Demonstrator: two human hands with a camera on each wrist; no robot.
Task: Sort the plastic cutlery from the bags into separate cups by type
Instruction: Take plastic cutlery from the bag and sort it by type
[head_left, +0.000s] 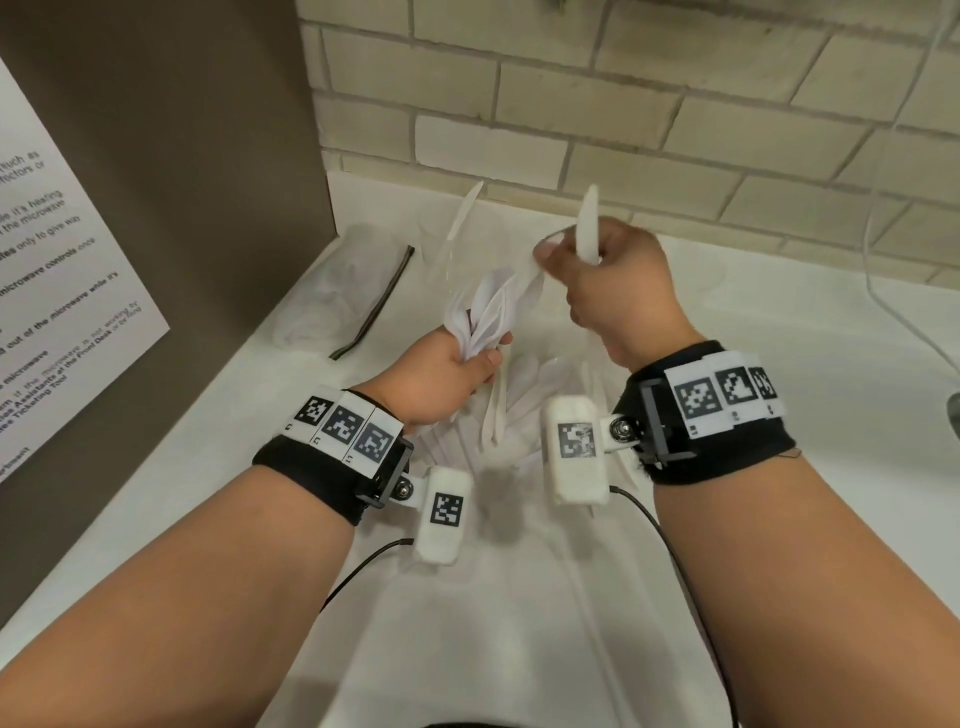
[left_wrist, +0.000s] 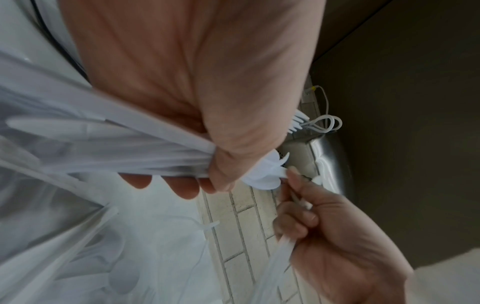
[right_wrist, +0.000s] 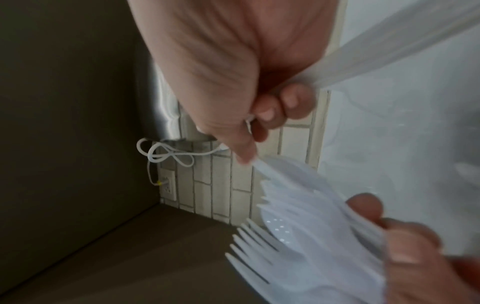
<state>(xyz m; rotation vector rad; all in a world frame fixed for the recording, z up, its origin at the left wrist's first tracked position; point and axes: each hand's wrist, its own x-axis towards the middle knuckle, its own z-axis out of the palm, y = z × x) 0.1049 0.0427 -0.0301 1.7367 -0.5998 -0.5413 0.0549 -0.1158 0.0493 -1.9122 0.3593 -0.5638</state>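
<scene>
the left hand (head_left: 441, 371) squeezes a mixed bunch of forks and spoons (head_left: 491, 306) above the counter (head_left: 779, 322). the right hand (head_left: 613, 283) grips one knife (head_left: 588, 228) and tugs another piece. lots of loose cutlery (head_left: 524, 410) lies below. sorting looks barely started.

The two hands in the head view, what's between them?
Only white plastic cutlery: the left hand grips a fanned bunch of forks and spoons, and the right hand's thumb and forefinger reach its tips. The head view shows this.
</scene>
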